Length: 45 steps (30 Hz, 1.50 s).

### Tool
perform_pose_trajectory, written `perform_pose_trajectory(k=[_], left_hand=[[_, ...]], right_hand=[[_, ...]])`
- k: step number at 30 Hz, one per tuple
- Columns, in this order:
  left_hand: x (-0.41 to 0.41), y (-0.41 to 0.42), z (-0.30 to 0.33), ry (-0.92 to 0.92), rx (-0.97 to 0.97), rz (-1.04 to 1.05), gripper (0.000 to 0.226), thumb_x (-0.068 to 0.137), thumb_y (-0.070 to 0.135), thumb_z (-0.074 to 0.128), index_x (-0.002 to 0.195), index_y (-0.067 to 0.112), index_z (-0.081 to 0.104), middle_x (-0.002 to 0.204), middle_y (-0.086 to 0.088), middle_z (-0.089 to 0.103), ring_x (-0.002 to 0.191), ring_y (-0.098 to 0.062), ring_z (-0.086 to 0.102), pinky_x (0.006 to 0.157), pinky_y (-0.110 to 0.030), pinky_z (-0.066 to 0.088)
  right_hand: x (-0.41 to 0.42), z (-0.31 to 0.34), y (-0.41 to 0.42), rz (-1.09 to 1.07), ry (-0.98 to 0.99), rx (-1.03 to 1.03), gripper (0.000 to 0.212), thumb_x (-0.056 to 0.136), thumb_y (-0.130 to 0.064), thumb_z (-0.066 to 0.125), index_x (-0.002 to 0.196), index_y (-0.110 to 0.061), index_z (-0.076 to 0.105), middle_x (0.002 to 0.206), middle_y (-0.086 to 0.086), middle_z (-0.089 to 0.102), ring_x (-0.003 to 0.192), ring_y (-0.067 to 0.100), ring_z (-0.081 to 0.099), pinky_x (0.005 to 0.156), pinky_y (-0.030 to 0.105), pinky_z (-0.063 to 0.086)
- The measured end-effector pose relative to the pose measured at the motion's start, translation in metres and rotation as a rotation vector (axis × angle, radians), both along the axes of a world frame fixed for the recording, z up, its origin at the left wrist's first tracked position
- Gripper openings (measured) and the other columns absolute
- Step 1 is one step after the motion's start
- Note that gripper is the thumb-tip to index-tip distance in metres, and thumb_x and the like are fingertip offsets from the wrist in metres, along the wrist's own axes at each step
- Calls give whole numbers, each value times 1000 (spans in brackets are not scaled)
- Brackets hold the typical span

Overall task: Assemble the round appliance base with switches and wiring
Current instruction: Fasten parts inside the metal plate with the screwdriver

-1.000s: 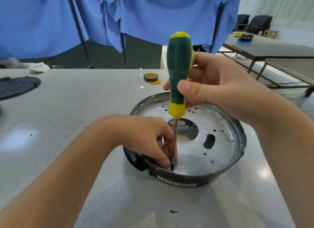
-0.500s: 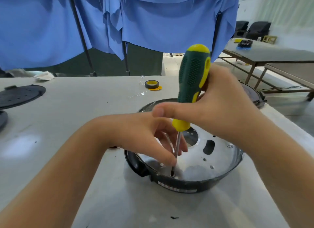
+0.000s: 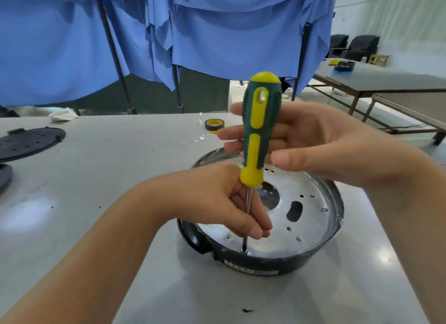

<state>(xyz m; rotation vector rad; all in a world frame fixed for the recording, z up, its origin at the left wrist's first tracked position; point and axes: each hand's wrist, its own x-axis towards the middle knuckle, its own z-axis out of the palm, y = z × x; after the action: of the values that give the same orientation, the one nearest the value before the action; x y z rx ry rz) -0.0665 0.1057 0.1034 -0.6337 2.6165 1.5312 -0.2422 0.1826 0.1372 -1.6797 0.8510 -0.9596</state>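
Observation:
The round appliance base (image 3: pixel 311 229) lies on the grey table, a black ring around a silvery metal plate with several holes. A green and yellow screwdriver (image 3: pixel 258 130) stands upright with its tip in a hole at the plate's near edge. My left hand (image 3: pixel 217 198) pinches the metal shaft just below the handle. My right hand (image 3: pixel 321 142) is behind the handle with the fingers spread and the thumb off it, only loosely touching. No switches or wiring show.
A roll of black and yellow tape (image 3: pixel 214 125) lies behind the base. Black round plates (image 3: pixel 29 142) sit at the table's far left, with a crumpled white cloth (image 3: pixel 63 114) beyond. Blue cloth hangs behind. Another table (image 3: pixel 386 80) stands at the right.
My right hand has loosened from a closed grip on the handle to spread fingers. The screwdriver has turned, and my left fingers now hold its shaft higher up.

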Motion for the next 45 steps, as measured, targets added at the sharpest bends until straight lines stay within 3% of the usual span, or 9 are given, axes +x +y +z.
perform_pose_trajectory(k=[7, 12, 18, 21, 26, 31, 35, 39, 45], left_hand=[[3, -2, -2, -38, 57, -96, 39, 88, -1, 66, 122, 16, 59, 109, 0, 74, 101, -10, 69, 84, -17, 53], [4, -1, 2, -1, -154, 12, 23, 72, 22, 85, 90, 25, 71, 86, 13, 73, 78, 0, 69, 69, -8, 50], [3, 0, 2, 34, -214, 74, 15, 70, 24, 86, 76, 21, 73, 71, 12, 72, 66, -3, 68, 60, -7, 48], [4, -2, 2, 21, -211, 46, 13, 75, 16, 82, 84, 13, 74, 76, 14, 74, 75, -5, 71, 69, -13, 54], [5, -3, 3, -1, -150, 7, 11, 82, 7, 75, 90, 14, 74, 88, 4, 77, 83, -8, 73, 80, -20, 57], [7, -4, 3, -18, -114, -32, 24, 86, 5, 70, 106, 18, 69, 96, 6, 76, 89, -6, 72, 83, -17, 55], [9, -6, 8, 62, -138, 10, 31, 76, 17, 82, 104, 18, 70, 95, 6, 76, 90, -9, 72, 84, -21, 55], [12, -3, 18, 214, -214, 86, 36, 63, 41, 85, 92, 26, 69, 88, 5, 73, 87, -13, 71, 79, -29, 59], [10, -3, 18, 332, -237, 195, 34, 65, 28, 87, 90, 13, 70, 79, -5, 73, 77, -20, 72, 71, -35, 59]], right_hand=[[7, 1, 0, -261, 136, -199, 40, 63, -18, 79, 102, -19, 71, 109, 10, 71, 98, 29, 66, 82, 31, 57], [21, 0, 2, -473, 310, -364, 37, 62, -32, 86, 64, -16, 53, 54, -8, 51, 50, -1, 49, 48, 8, 40], [25, -5, -3, -650, 454, -416, 54, 55, -63, 75, 77, -19, 53, 67, 2, 57, 57, 12, 56, 54, 24, 50], [14, -3, -3, -397, 280, -202, 44, 64, -43, 82, 96, -25, 59, 93, -1, 70, 85, 9, 70, 75, 25, 58], [0, -2, -1, -57, -44, -20, 63, 76, -7, 62, 136, -8, 42, 130, 12, 61, 118, 27, 60, 94, 35, 51], [-1, -2, -4, -125, -29, -69, 58, 73, -5, 66, 128, -7, 51, 115, 12, 69, 108, 27, 66, 86, 32, 54], [10, 1, -2, -391, 169, -254, 43, 56, -27, 84, 95, -24, 69, 92, -3, 72, 81, 9, 69, 70, 20, 55], [24, -2, -2, -623, 355, -436, 49, 48, -54, 85, 70, -21, 56, 61, -2, 57, 53, 4, 51, 51, 17, 44], [29, -7, -4, -766, 469, -507, 56, 56, -70, 68, 75, -19, 53, 71, -3, 56, 59, 9, 52, 53, 23, 45]])
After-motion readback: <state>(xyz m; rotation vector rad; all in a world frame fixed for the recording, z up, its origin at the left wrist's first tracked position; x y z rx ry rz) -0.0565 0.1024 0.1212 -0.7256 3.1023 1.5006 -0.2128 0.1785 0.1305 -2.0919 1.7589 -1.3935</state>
